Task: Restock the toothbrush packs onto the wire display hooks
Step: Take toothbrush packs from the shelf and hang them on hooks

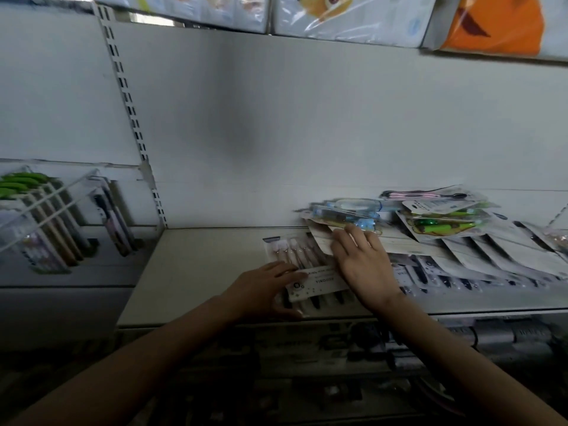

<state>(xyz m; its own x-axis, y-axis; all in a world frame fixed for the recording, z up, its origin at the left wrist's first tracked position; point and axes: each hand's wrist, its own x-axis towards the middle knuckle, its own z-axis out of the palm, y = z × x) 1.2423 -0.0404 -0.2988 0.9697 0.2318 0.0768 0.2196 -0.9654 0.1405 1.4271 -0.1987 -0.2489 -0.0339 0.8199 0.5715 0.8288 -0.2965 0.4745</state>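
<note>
Across the right of the frame your shelf (190,272) carries a loose heap of packs (445,229), and it could slide or topple if you tug the toothbrush pack (310,272) from beneath its edge at lower centre. Your left hand (264,290) pinches that pack's near corner, fingers narrowly curled. Your right hand (362,259) lies flat, spread wide, pressing on it and gripping nothing.
</note>
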